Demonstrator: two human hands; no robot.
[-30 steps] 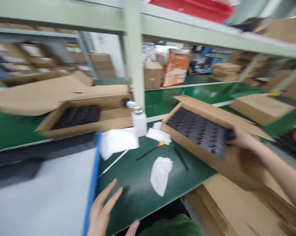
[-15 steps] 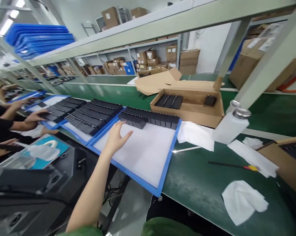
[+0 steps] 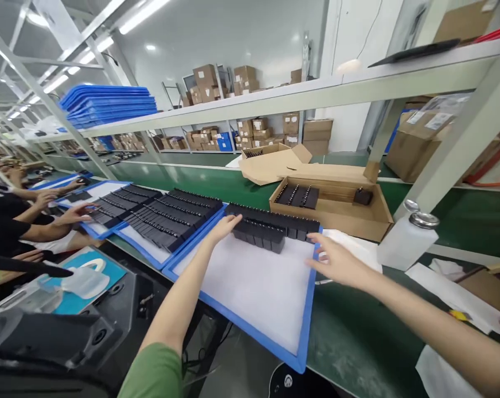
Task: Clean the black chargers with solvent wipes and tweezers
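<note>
Two rows of black blocks [image 3: 300, 225], two hands
The shorter row [image 3: 259, 235] is beside your left hand [image 3: 225, 228], grip unclear; one tray [image 3: 307, 315] is beneath your right hand [image 3: 337, 261], fingers spread.

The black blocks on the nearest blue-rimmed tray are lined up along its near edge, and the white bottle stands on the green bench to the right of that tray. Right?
Not quite: in the head view the black blocks sit at the far edge of the nearest blue-rimmed tray. The white bottle does stand on the green bench to its right.
</note>
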